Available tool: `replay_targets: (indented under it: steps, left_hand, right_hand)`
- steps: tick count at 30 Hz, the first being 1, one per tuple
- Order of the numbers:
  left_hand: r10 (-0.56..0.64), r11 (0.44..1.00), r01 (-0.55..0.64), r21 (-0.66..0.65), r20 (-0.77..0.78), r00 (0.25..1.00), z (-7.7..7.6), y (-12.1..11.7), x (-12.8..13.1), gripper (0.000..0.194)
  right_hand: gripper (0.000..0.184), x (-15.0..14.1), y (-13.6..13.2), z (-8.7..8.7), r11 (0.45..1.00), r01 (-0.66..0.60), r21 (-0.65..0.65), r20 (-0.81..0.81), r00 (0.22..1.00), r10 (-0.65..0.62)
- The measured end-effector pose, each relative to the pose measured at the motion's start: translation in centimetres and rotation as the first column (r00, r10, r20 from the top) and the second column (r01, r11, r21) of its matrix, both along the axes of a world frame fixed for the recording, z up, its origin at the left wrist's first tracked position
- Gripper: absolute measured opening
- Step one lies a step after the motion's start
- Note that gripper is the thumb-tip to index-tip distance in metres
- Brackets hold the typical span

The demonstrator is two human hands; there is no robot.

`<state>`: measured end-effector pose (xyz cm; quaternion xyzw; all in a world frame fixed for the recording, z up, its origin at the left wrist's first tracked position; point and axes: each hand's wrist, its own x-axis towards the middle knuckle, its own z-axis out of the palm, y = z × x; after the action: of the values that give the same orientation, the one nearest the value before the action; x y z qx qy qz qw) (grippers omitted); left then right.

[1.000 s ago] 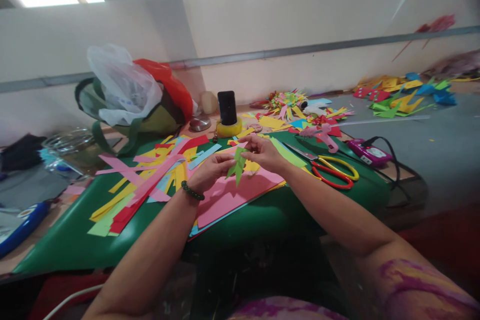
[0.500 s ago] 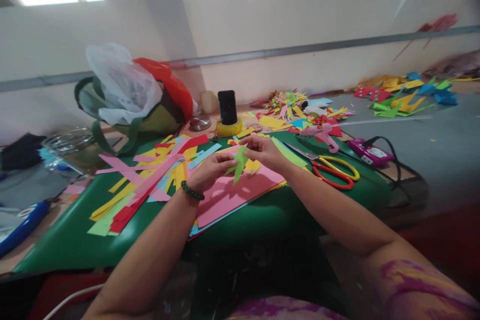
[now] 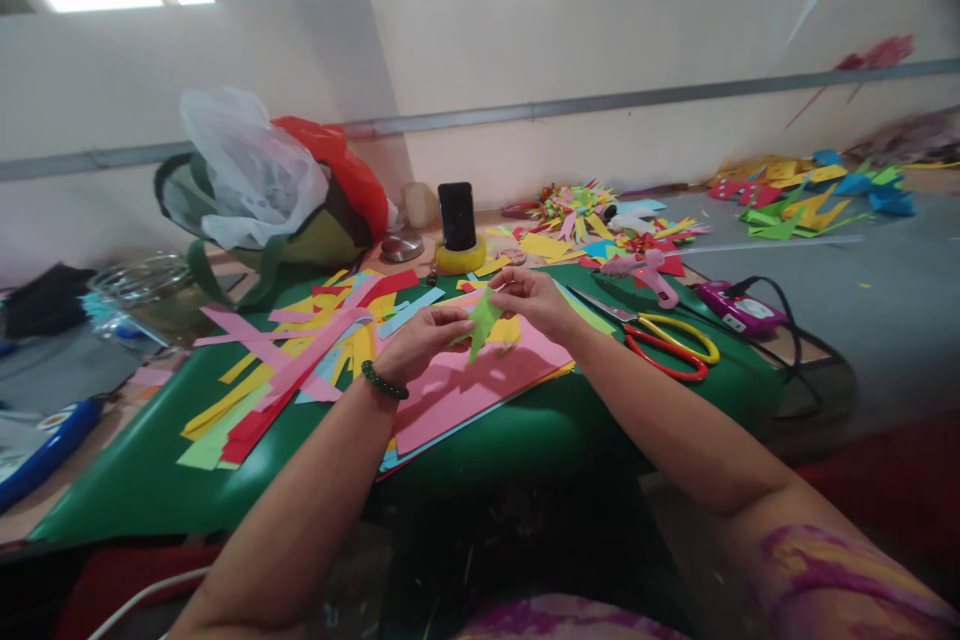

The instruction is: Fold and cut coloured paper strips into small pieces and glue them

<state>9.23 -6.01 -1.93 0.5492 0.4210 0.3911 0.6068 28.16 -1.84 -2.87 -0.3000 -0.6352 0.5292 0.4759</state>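
A small folded piece of light green paper (image 3: pixel 484 322) is held up between my two hands. My left hand (image 3: pixel 426 338), with a dark green bead bracelet at its wrist, pinches the paper's left edge. Thumb and fingers of my right hand (image 3: pixel 531 302) grip its upper right side. Under the hands lies a stack of pink paper sheets (image 3: pixel 480 380), with blue and yellow sheets showing below. Red and yellow handled scissors (image 3: pixel 660 335) rest to the right of my right hand. Paper strips in several colours (image 3: pixel 300 360) spread out left of my left hand.
A green mat (image 3: pixel 315 500) covers the work surface. Behind are a bag with plastic bags (image 3: pixel 262 190), a phone (image 3: pixel 457 215) on a yellow tape roll (image 3: pixel 460 258), and paper pieces. A pink glue gun (image 3: pixel 652 275) and purple corded box (image 3: pixel 739 307) stand right.
My right hand has shifted slightly to the right and the green paper has turned a little between my fingers. My left hand stays nearly where it was.
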Motion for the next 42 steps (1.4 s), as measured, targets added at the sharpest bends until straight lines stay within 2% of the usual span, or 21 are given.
replay_targets:
  steps: [3,9,23,28,31,36,42]
  left_hand:
    - [0.001,0.999,0.000,-0.037,0.029,1.000,0.0,-0.1,0.0,0.036]
    - [-0.065,0.996,0.063,-0.069,-0.029,0.997,-0.1,0.0,0.0,0.033]
    - [-0.024,0.987,0.033,-0.156,0.054,0.998,0.4,0.1,-0.5,0.026]
    - [-0.003,0.986,0.015,-0.164,0.072,0.997,0.8,0.0,-0.4,0.042]
    - [-0.012,0.988,0.018,-0.153,0.038,0.999,0.8,-0.1,-0.3,0.047]
    - [-0.013,0.993,0.011,-0.121,-0.015,1.000,0.4,-0.1,-0.3,0.037]
    - [0.048,0.999,-0.049,-0.016,-0.033,0.998,0.1,0.3,-0.5,0.030]
  right_hand:
    - [0.025,-0.1,0.0,-0.1,1.000,0.009,0.020,-0.004,1.000,-0.009]
    - [0.025,-0.2,-0.2,0.0,0.999,0.034,0.033,0.005,0.999,-0.034]
    - [0.028,0.0,-0.1,-0.1,0.993,0.100,0.056,0.000,0.995,-0.100]
    - [0.028,-0.1,-0.2,-0.1,0.992,0.095,0.086,0.025,0.995,-0.098]
    - [0.027,-0.2,-0.3,-0.2,0.990,0.096,0.107,0.032,0.994,-0.100]
    - [0.026,-0.3,-0.5,-0.1,0.990,0.095,0.101,0.029,0.995,-0.098]
    - [0.027,-0.1,-0.3,-0.1,0.996,0.080,0.048,-0.006,0.997,-0.080]
